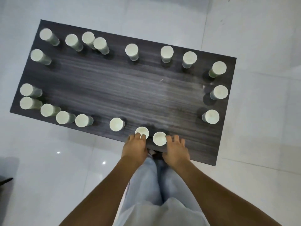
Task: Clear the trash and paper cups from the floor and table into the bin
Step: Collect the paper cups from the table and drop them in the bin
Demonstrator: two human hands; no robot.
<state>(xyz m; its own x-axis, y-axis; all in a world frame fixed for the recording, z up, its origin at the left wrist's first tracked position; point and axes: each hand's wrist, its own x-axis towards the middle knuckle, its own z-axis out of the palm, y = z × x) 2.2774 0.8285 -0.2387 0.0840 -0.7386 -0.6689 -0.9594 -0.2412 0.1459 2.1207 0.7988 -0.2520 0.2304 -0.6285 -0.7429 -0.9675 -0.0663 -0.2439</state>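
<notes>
Lower centre of frame: left hand (136, 146) with fingertips hooked over the rim of one paper cup (142, 132); right hand (175, 150) with fingers spread, touching the side of a neighbouring cup (159, 138). Whether either has a firm hold, I cannot tell. Both cups stand at the near edge, apparently chosen as the closest to reach.

Dark wood-grain table (123, 88): 21 upright cups counted, ringed round its edges, middle bare; two at upper left touch, probably.

White tiled floor (48, 160): no trash visible. Bin: not in view. Clearing judged barely begun.
</notes>
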